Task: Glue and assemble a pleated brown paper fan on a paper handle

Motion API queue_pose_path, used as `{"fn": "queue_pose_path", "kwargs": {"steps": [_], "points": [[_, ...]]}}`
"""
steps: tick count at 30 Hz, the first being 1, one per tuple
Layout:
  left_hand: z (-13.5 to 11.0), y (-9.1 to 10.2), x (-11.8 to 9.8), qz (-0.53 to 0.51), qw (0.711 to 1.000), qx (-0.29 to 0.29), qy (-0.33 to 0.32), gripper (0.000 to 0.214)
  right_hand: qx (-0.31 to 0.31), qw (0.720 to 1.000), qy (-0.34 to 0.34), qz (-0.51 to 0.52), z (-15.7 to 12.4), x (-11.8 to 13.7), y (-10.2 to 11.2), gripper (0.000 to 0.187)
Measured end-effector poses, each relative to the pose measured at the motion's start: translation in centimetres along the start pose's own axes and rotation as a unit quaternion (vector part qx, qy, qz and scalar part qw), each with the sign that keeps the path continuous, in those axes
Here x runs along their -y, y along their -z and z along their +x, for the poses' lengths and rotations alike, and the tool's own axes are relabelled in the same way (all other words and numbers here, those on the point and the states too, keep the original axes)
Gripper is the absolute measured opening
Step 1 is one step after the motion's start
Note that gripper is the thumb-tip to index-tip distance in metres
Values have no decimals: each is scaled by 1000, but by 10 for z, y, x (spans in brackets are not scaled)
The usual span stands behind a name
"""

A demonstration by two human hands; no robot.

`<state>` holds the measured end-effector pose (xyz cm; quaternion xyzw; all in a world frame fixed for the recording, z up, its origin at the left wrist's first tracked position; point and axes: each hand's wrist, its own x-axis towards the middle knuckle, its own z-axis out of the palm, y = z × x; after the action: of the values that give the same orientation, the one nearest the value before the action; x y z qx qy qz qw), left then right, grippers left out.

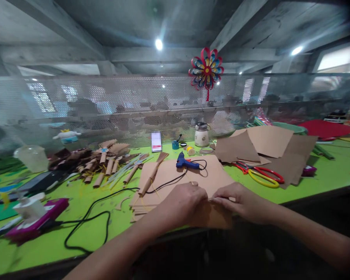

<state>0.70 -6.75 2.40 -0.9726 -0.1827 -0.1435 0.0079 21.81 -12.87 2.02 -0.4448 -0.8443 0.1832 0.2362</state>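
Note:
At the front edge of the table, a sheet of brown kraft paper [214, 217] hangs between my hands. My left hand [188, 200] is closed on its upper edge, fingers curled over it. My right hand [240, 200] pinches the same edge close beside the left. Underneath and behind lies a stack of brown paper sheets [169, 181]. On that stack rest a blue glue gun [186, 162] with a black cord and one rolled brown paper piece with a flared end [153, 173].
Red-and-yellow-handled scissors [264, 177] lie right, by larger brown sheets [300, 155]. Left are a pile of rolled paper pieces [105, 167], a purple power strip [37, 219] and a looping cord [97, 206]. A phone [156, 142] and a jar [202, 135] stand at the back.

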Motion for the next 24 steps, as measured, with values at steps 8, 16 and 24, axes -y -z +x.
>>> {"fn": "queue_pose_path", "kwargs": {"steps": [8,16,24], "points": [[0,-2,21,-52,998,26,28,7,44,997,20,-56,22,-16,-2,28],[-5,-3,53,-134,979,8,152,13,94,982,85,-141,90,-25,23,19],[-25,-50,83,-357,903,-22,240,22,163,959,210,-102,142,-72,32,12]]}}
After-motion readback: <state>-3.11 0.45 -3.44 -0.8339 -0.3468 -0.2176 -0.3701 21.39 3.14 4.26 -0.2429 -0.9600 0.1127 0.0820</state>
